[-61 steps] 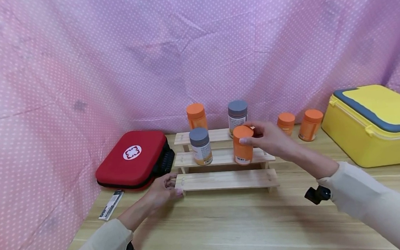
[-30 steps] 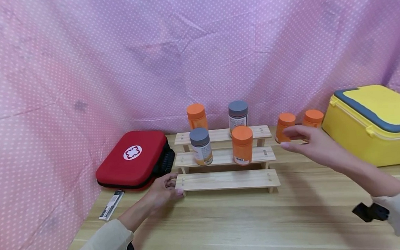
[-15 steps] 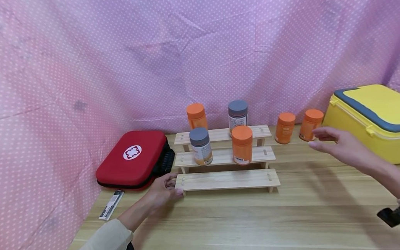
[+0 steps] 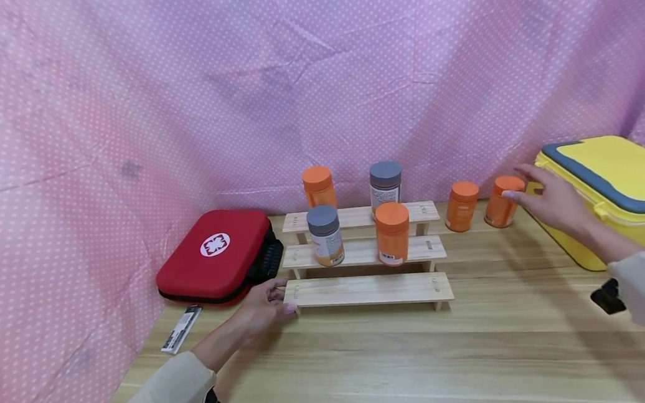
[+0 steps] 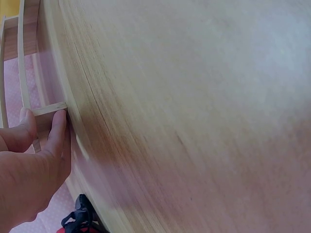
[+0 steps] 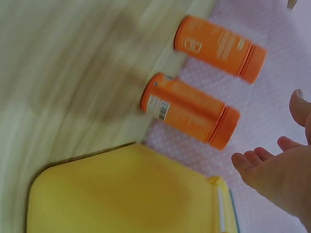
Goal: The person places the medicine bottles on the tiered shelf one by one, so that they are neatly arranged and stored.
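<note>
My left hand (image 4: pixel 263 303) grips the left end of a three-step wooden rack (image 4: pixel 368 290). In the left wrist view, its thumb and fingers pinch the rack's end support (image 5: pixel 48 109). On the middle step stand a grey-lidded bottle (image 4: pixel 325 236) and an orange bottle (image 4: pixel 393 234). An orange-lidded bottle (image 4: pixel 318 188) and another grey-lidded bottle (image 4: pixel 386 187) stand on the top step. My right hand (image 4: pixel 558 200) hovers, fingers apart, beside the lid of the right-hand orange bottle (image 4: pixel 501 204). The right wrist view shows a gap between hand and bottle (image 6: pixel 189 110).
A second orange bottle (image 4: pixel 461 207) stands just left of that one. At the right is a yellow box (image 4: pixel 615 206) with a grey-trimmed lid. A red first-aid case (image 4: pixel 214 256) lies left of the rack, with a slim white packet (image 4: pixel 182 330) in front. Pink dotted cloth (image 4: pixel 315 89) hangs behind.
My right hand has let go of the orange bottle on the middle step and moved right, past one orange bottle to the other near the yellow box. The left hand has stayed put.
</note>
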### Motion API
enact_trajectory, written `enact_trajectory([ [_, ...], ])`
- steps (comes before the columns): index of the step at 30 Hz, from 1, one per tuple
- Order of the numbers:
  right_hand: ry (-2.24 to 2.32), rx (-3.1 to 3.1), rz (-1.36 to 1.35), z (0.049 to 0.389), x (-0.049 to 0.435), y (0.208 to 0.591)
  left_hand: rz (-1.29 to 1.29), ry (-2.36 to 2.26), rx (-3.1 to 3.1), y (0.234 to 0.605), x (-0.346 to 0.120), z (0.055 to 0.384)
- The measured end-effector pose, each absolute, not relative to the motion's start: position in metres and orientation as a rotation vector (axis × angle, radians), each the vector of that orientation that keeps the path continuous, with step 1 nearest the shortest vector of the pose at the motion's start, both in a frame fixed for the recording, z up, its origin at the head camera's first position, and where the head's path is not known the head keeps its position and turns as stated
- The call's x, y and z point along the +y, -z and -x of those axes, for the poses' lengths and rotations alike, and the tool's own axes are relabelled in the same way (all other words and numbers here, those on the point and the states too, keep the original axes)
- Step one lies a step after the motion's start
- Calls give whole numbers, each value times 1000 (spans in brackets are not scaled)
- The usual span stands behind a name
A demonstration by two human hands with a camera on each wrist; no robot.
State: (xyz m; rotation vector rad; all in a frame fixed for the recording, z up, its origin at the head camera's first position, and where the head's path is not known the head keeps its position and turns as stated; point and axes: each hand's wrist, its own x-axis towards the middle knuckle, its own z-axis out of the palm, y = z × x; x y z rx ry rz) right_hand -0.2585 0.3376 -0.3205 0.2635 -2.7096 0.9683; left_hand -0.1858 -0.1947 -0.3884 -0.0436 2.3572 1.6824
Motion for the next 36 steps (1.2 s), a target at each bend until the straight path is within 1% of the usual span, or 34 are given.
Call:
enact_trajectory([
  [6,-948,-2869,-192,290,348,325,61,-1668,2373,389,-194,186],
  [12,-1007,-2911,-195,303,351,337,73,-1662,2369,388,-192,186],
  [20,-1123,-2875,-157,308,351,350,80,-1656,2384,389,-193,187],
  [30,-1069,-2817,-168,306,352,351,63,-1676,2377,390,-193,189],
  [33,-996,-2785,-221,300,353,352,73,-1664,2380,389,-193,189],
  [36,-929,-2736,-276,286,354,349,84,-1656,2378,389,-193,187],
])
